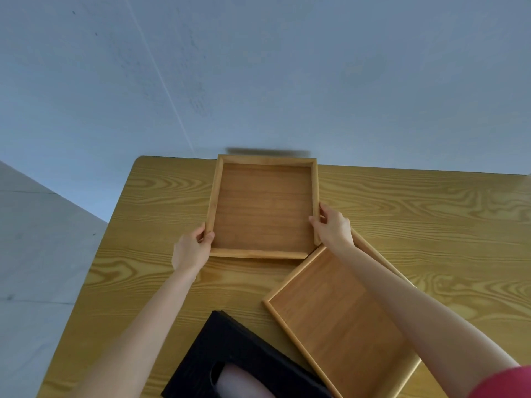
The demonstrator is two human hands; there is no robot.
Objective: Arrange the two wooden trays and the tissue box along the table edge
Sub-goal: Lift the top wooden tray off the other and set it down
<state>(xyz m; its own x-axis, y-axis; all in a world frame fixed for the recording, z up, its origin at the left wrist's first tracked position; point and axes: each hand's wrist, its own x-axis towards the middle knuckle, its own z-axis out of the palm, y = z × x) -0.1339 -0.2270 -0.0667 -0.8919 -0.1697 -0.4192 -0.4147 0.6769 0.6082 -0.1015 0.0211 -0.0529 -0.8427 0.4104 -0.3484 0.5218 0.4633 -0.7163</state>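
Note:
A square wooden tray with a raised rim lies at the table's far edge, its far rim at the edge. My left hand grips its near left corner. My right hand grips its right rim near the front corner. A second, longer wooden tray lies at an angle to the near right, partly under my right forearm, and its far corner almost touches the square tray. A black tissue box with a pale tissue in its slot sits tilted at the near edge of view, cut off by the frame.
The wood-grain table has a rounded far left corner. Its far edge butts against a pale blue-grey wall. Grey floor shows past the left edge.

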